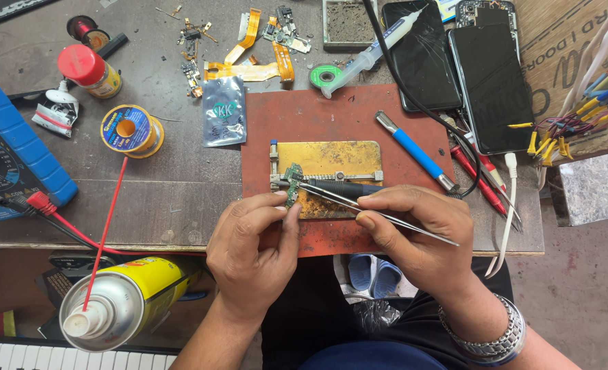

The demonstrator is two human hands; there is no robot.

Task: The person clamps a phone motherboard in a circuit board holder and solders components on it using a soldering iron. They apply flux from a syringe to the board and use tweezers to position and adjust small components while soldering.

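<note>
A small green circuit board [292,179] sits clamped at the left edge of a brass-coloured holder plate [331,161], which lies on a red mat [304,116]. My left hand [252,253] rests on the mat with thumb and forefinger pinching the lower end of the board. My right hand [420,236] grips metal tweezers [338,199] whose tips reach the board. A dark-handled soldering iron [338,186] lies across the plate just behind the tweezers, its tip by the board.
Yellow spray can [122,301] with a red straw at lower left. Blue multimeter [9,157], solder spool [131,130], red-capped bottle [90,70]. Flex cables [249,58], a syringe [372,51], phones [489,82], a blue-handled tool [417,152] and coloured wires [585,109] lie behind.
</note>
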